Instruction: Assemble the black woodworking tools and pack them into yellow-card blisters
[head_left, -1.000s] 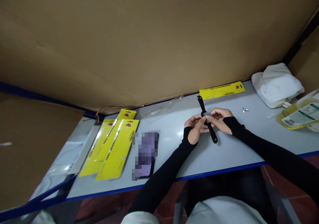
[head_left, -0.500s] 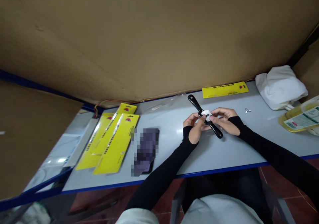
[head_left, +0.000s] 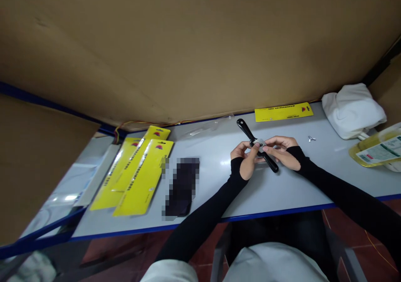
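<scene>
Head view: one black tool (head_left: 246, 129), slantwise over the table (head_left: 213, 148), gripped between half-curled left hand (head_left: 246, 163) and right hand (head_left: 286, 156), thumbs at its metal plate (head_left: 260, 141), which might slip askew under uneven thumb pressure; small screws (head_left: 311, 138) to the right, losable if knocked.
</scene>
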Demonstrator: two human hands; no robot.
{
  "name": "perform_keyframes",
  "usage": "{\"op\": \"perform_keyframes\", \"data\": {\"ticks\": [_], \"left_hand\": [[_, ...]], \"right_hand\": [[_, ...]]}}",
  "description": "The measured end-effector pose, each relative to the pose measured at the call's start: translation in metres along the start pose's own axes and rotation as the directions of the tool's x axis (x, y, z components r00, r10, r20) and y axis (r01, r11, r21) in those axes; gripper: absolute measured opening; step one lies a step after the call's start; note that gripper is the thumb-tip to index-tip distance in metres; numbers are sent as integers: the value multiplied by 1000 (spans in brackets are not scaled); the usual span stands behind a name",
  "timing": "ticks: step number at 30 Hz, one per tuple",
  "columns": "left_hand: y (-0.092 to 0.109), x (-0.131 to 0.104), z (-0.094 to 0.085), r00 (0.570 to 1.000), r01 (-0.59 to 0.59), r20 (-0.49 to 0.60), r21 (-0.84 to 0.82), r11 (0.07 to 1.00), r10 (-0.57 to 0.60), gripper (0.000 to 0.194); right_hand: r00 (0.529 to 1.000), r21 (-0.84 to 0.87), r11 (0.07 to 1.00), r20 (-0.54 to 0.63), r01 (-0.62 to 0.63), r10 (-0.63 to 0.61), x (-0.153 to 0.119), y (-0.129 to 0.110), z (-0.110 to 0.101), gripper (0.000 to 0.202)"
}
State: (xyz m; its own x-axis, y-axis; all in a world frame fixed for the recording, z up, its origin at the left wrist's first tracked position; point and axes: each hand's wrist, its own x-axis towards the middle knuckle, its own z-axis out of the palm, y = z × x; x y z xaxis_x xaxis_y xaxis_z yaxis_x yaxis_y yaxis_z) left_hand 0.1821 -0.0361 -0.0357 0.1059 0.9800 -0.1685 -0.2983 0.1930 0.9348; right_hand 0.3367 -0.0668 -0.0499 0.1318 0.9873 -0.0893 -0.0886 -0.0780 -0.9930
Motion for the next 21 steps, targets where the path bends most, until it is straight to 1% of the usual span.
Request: {"op": "perform_keyframes", "data": {"ticks": [3, 5, 6, 8, 9, 12, 14, 15, 17, 19, 20, 21], "left_hand": [[3, 0, -2, 1000, 30, -4, 18, 999, -29, 57], [5, 0, -5, 999, 54, -2, 25, 998, -54, 57], [6, 1, -6, 998, 64, 1, 26, 998, -64, 57], [8, 3, -9, 997, 81, -3, 23, 996, -80, 58], [10, 4, -9, 996, 90, -13, 20, 996, -90, 58], [14, 8, -10, 991, 121, -58, 15, 993, -120, 61], [17, 10, -11, 988, 138, -73, 14, 990, -136, 61], [17, 11, -12, 987, 144, -74, 13, 990, -142, 60], [15, 14, -16, 986, 153, -69, 9, 988, -152, 59], [8, 18, -20, 987, 153, -55, 4, 988, -153, 56], [3, 20, -22, 987, 154, -39, 2, 988, -154, 54], [-2, 22, -24, 988, 153, -19, -7, 988, -153, 52]], "right_hand": [[998, -88, 994, 26, 63, -61, -1, -6, 4, 47], [986, -243, 957, 86, 158, -141, 4, -9, -3, 41], [977, -350, 914, 123, 205, -173, 9, -10, -12, 38], [966, -568, 783, 189, 253, -176, 19, -11, -42, 31], [970, -656, 715, 178, 241, -164, 23, -11, -62, 29], [985, -742, 657, 22, 132, -174, 26, -17, -125, 25], [988, -797, 601, -39, 58, -146, 21, -25, -153, 26], [994, -807, 588, -22, 46, -108, 17, -29, -161, 27], [996, -796, 600, 90, 75, -5, 8, -35, -164, 33], [967, -768, 626, 240, 136, 84, -1, -37, -157, 39], [950, -761, 629, 291, 159, 112, -4, -35, -153, 41], [939, -763, 623, 318, 172, 131, -8, -31, -149, 41]]}}
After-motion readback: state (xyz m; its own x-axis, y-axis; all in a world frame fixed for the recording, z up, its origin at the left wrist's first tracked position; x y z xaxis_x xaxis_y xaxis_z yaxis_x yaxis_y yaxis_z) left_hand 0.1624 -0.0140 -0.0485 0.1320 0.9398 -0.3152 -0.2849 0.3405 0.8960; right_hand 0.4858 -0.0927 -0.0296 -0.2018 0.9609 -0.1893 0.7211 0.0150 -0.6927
